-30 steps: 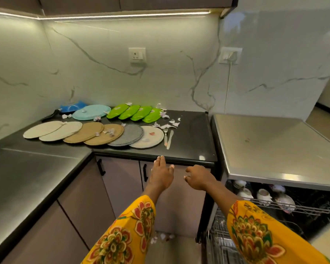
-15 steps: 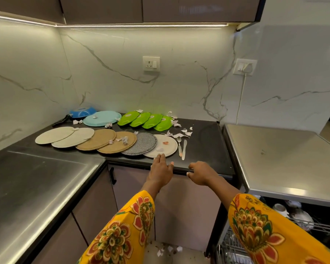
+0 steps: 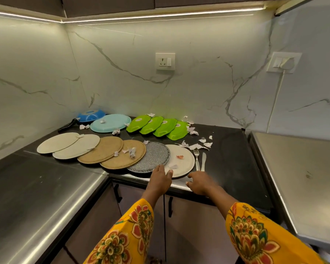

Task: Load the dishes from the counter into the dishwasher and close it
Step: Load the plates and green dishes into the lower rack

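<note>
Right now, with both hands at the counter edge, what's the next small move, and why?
Probably grip the white plate by its near rim with the left hand, which already touches that rim. It is the nearest dish, the right hand hovers empty beside it, and scraps still lie on it, so lift level.

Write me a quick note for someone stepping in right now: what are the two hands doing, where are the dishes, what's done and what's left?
Left hand: open, fingertips at the near rim of the round white plate, holding nothing.
Right hand: fingers loosely curled, empty, at the black counter's front edge.
On the counter: a front row of six overlapping round plates, from cream through tan and speckled grey to the white one; behind them a pale blue oval platter, four green leaf-shaped dishes and an upturned blue pan. A steel fork and knife lie right of the white plate. Paper scraps lie scattered.
Done: none of these loaded.
Left: load everything, then close the dishwasher, which is out of view.
</note>
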The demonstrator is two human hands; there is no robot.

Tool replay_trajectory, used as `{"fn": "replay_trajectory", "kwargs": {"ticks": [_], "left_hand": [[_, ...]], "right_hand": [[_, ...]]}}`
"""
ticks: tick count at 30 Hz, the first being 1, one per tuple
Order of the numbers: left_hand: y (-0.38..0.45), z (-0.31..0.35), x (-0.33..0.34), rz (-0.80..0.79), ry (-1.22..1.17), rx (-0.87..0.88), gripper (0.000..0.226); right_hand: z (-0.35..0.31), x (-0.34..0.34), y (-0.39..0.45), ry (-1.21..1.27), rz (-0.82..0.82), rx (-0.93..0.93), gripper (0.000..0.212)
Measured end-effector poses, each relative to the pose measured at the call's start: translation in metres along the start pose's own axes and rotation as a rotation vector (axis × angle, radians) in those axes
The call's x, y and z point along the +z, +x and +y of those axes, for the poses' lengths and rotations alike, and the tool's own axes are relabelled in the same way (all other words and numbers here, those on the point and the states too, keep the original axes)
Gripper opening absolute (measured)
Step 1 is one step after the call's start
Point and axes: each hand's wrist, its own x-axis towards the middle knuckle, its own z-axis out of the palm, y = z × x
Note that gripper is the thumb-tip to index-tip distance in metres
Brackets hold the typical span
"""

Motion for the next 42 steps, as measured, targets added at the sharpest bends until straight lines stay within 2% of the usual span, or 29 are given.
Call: {"fn": "replay_trajectory", "kwargs": {"ticks": [5,11,15,20,28,36,42], "left_hand": [[0.050,0.000,0.023,0.061,-0.060,-0.123,0.054],[0.077,0.015,0.050,0.306,-0.357,-0.622,0.055],[0.095,0.028,0.054,0.401,-0.523,-0.767,0.051],[0.116,0.040,0.061,0.490,-0.621,-0.848,0.055],[0.133,0.035,0.061,0.612,-0.662,-0.914,0.046],[0.132,0.029,0.053,0.613,-0.746,-0.984,0.044],[0.120,0.024,0.051,0.585,-0.766,-0.941,0.040]], "right_hand": [[0.012,0.004,0.062,0.035,-0.043,0.006,0.037],[0.025,0.007,0.116,0.067,-0.069,0.053,0.045],[0.030,0.007,0.140,0.111,-0.038,0.119,0.048],[0.033,0.005,0.165,0.141,-0.049,0.145,0.052],[0.032,0.007,0.192,0.075,-0.049,0.155,0.059],[0.033,0.007,0.195,0.170,0.028,0.214,0.060],[0.031,-0.001,0.183,0.382,0.111,0.315,0.071]]}}
